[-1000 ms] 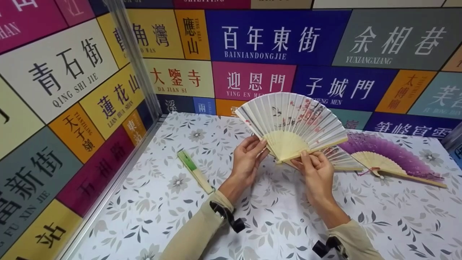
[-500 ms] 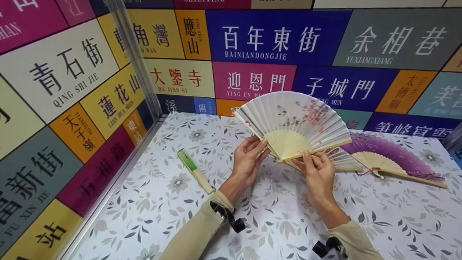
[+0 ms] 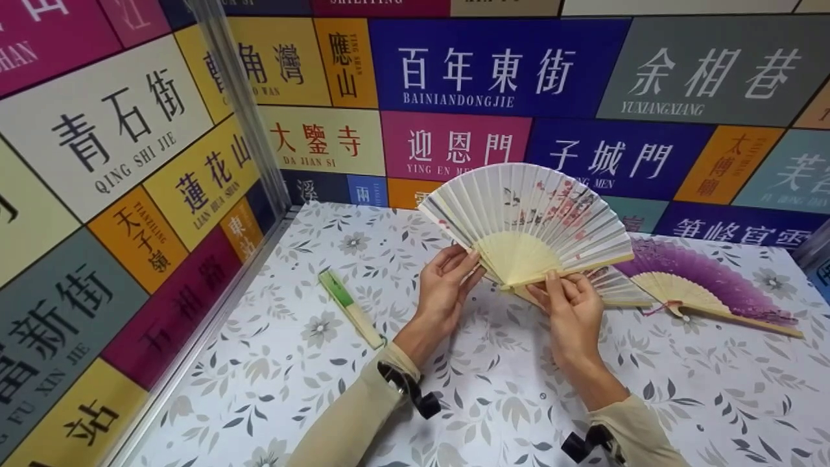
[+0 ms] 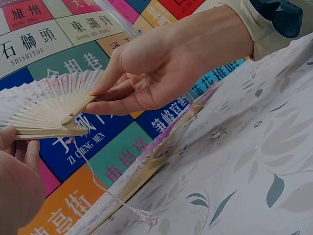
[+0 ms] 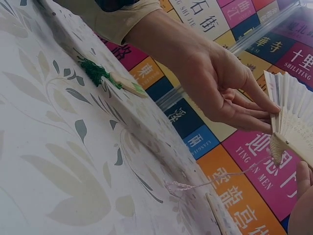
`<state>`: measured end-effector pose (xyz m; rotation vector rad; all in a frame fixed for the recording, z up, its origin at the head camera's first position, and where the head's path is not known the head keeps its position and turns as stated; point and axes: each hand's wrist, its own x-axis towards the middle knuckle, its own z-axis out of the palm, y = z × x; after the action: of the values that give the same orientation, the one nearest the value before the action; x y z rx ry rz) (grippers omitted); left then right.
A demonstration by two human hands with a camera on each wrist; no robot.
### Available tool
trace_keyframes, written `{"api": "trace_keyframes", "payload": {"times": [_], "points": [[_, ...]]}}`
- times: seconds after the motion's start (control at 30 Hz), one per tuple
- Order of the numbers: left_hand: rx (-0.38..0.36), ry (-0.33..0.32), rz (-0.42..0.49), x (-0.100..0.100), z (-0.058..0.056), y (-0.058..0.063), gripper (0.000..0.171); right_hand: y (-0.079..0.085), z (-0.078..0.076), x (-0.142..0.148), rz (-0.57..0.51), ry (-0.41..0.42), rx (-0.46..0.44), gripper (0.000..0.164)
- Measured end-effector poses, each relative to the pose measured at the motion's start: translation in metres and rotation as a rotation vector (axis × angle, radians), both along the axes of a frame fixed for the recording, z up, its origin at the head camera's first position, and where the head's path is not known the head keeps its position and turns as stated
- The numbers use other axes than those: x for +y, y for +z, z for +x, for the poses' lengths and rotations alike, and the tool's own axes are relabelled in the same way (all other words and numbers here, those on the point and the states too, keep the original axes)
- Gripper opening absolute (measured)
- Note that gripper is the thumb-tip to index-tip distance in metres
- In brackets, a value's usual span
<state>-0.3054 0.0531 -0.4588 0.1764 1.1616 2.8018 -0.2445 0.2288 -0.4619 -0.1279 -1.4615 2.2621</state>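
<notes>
A white folding fan (image 3: 525, 201) with red blossoms and grey branches is spread wide above the table. At its left outer stick my left hand (image 3: 446, 285) pinches it between thumb and fingers. My right hand (image 3: 574, 314) pinches the other outer stick near the pivot. Both hands appear in the left wrist view, the right hand (image 4: 156, 68) larger and the left hand (image 4: 19, 186) cut off at the edge. A pale pink tassel (image 4: 145, 215) dangles on a cord from the pivot. In the right wrist view, the left hand (image 5: 210, 78) holds the pleated edge.
Behind the held fan, another blossom-patterned fan (image 3: 616, 285) lies spread, partly hidden. A purple fan (image 3: 707, 272) lies spread to its right. On the left is a folded green fan (image 3: 350, 308) with a green tassel (image 5: 93, 71). Sign-covered walls (image 3: 499, 65) border the floral-covered table (image 3: 486, 395).
The fan has spread slightly wider, its right edge shifting a little right with my right hand. Its face has changed tilt slightly. My left hand stays almost in place.
</notes>
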Motion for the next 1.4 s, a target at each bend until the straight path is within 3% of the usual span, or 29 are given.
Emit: {"api": "trace_keyframes", "payload": {"times": [1.4], "points": [[-0.003, 0.012, 0.032, 0.0021, 0.0002, -0.0029, 0.025, -0.0012, -0.0019, 0.0019, -0.034, -0.015, -0.017, 0.028]]}}
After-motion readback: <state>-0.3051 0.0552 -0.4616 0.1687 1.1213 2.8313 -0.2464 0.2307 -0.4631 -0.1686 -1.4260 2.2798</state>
